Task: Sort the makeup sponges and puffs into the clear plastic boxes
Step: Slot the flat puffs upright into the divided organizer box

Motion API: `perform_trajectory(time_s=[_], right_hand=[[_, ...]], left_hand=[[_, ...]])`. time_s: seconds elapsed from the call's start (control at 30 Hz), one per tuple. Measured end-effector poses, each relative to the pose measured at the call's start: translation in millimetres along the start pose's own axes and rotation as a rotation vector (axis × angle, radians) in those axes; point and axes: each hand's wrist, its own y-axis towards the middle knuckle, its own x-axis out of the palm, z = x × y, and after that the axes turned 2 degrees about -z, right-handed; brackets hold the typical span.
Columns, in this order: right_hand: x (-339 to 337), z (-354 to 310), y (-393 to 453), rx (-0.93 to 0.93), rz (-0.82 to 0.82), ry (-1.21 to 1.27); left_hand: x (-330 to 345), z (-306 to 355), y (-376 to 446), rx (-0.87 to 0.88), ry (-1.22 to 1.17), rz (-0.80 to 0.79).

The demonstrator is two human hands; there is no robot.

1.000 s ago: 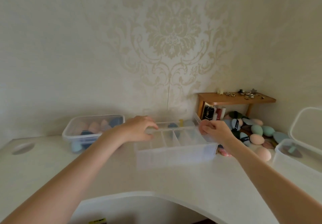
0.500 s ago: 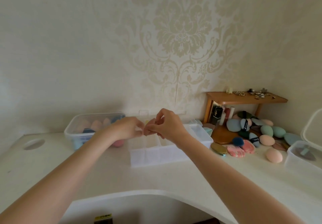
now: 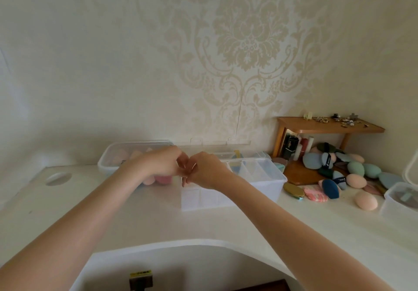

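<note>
Right now both hands are meeting over the left end of the divided clear box [image 3: 255, 184], fingers curled toward each other; whether the left hand [image 3: 158, 164] or right hand [image 3: 207, 171] is pinching anything cannot be told. Pink sponges [image 3: 158, 179] are lying just under the left hand, beside the lidded box [image 3: 108, 161]. Well to the right, loose puffs [image 3: 352, 173] are piling near the wooden shelf [image 3: 328, 128].
</note>
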Motion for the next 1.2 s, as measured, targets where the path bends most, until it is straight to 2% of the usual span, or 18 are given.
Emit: perform_trajectory(time_s=[0.1,0.27,0.4,0.47,0.57,0.73,0.87,0.93,1.03,1.2], right_hand=[[-7.1,4.0,-4.7,-0.004,-0.013,0.138],[-54.9,33.0,-5.4,0.027,0.186,0.265],[-94.1,88.5,-0.6,0.225,0.327,0.168],[-101.5,121.5,4.8,0.382,0.308,0.06],[-96.4,155.2,13.8,0.544,0.185,-0.062],[-76.4,176.2,26.8,0.599,-0.014,0.032],[-72.9,186.7,32.5,0.591,-0.045,-0.027],[-73.4,189.2,32.5,0.588,0.009,0.003],[-81.1,189.0,26.9,0.514,0.203,0.043],[-87.8,129.2,-4.7,0.194,0.579,-0.196]], left_hand=[[3.4,0.2,3.3,-0.046,0.131,0.033],[-5.4,15.7,12.6,-0.06,0.267,-0.077],[-13.5,36.8,27.3,-0.11,0.442,-0.188],[-15.7,42.1,34.9,-0.147,0.499,-0.243],[-19.2,46.2,40.7,-0.172,0.506,-0.31],[-21.9,46.1,41.0,-0.162,0.442,-0.338],[-22.0,41.1,41.7,-0.148,0.436,-0.341],[-20.4,38.2,43.3,-0.146,0.447,-0.341],[-20.9,36.5,42.0,-0.142,0.446,-0.329],[-18.7,34.2,33.0,-0.13,0.361,-0.28]])
